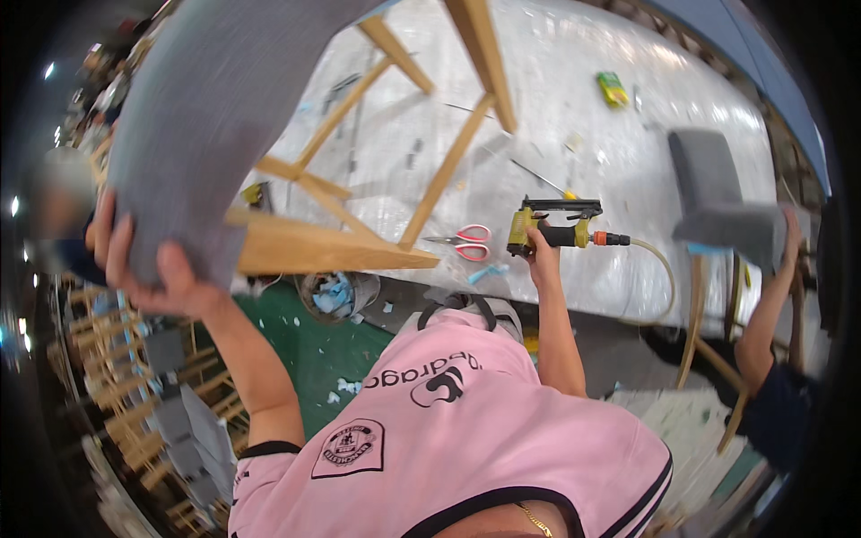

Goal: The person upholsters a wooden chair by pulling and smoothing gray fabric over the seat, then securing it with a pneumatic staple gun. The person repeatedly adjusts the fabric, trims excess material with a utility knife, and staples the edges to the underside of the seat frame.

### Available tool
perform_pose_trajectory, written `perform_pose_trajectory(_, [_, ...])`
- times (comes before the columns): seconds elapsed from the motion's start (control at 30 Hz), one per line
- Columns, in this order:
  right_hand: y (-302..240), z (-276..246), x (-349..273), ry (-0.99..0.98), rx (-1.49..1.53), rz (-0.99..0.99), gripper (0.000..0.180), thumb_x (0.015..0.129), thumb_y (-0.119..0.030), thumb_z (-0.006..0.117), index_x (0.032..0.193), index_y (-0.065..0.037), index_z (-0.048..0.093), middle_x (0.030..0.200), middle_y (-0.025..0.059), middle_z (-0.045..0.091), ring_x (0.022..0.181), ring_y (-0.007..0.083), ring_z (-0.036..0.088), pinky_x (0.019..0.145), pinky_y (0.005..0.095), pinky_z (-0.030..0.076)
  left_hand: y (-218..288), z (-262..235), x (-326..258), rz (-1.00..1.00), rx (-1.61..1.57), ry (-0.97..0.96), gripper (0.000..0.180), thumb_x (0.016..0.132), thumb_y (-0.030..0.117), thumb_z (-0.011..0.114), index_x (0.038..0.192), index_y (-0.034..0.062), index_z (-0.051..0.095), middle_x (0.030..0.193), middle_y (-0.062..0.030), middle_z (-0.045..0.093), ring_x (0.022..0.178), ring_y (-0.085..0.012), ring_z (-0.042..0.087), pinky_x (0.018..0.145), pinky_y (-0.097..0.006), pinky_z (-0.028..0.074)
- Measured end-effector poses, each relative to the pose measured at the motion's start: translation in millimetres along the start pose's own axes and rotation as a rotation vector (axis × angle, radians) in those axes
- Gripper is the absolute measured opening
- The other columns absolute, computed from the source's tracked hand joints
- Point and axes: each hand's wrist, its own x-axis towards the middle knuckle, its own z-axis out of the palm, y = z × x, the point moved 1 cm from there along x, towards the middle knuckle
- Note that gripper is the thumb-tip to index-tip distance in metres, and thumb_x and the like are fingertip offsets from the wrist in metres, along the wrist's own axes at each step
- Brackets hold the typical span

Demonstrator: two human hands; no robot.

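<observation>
My left hand [161, 269] grips the padded edge of a grey upholstered chair [211, 108], which is tilted at the upper left with its bare wooden legs slanting over the table. My right hand [543, 262] is closed around the black handle of a yellow-green pneumatic staple gun [523, 229]. An orange fitting joins the gun to a pale air hose [668, 262]. Left of the gun lie red-handled scissors [473, 242], apart from both hands. Beyond it rests a screwdriver [569, 194] with a yellow handle.
Plastic sheeting covers the table [619, 148]. A green-and-yellow packet [613, 89] lies farther back. Blue scraps fill a bucket [366, 291] below the near edge. At right, another person's hand [792, 238] holds a second grey chair [708, 170]. Wooden chair frames [117, 359] are stacked at left.
</observation>
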Motion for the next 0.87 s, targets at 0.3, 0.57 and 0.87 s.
perform_pose_trajectory(0.3, [87, -159, 43, 0.342, 0.109, 0.286, 0.060, 0.095, -0.057, 0.066, 0.113, 0.000, 0.069, 0.101, 0.0169, 0.073, 0.086, 0.0247, 0.074, 0.074, 0.0437, 0.061, 36, 44, 24, 0.145, -0.092, -0.005, 0.030, 0.081, 0.025, 0.059, 0.108, 0.0126, 0.061, 0.127, -0.0218, 0.065, 0.128, -0.0442, 0.055, 0.117, -0.067, 0.029])
perform_pose_trajectory(0.57, [38, -56, 54, -0.208, -1.241, 0.009, 0.036, 0.090, -0.032, 0.064, 0.093, 0.003, 0.075, 0.082, 0.0222, 0.074, 0.082, 0.0325, 0.075, 0.078, 0.0442, 0.058, 99, 133, 89, 0.226, -0.228, -0.106, 0.028, 0.087, 0.017, 0.057, 0.112, 0.0047, 0.064, 0.129, -0.0220, 0.067, 0.125, -0.0396, 0.061, 0.114, -0.058, 0.041])
perform_pose_trajectory(0.87, [18, 75, 63, -0.365, -0.666, -0.359, 0.034, 0.092, -0.035, 0.068, 0.110, -0.007, 0.075, 0.105, 0.0184, 0.077, 0.096, 0.0333, 0.075, 0.084, 0.0483, 0.058, 46, 182, 196, 0.165, -0.394, -0.415, 0.046, 0.100, 0.026, 0.064, 0.140, 0.0035, 0.062, 0.131, -0.0186, 0.069, 0.124, -0.0308, 0.063, 0.114, -0.043, 0.041])
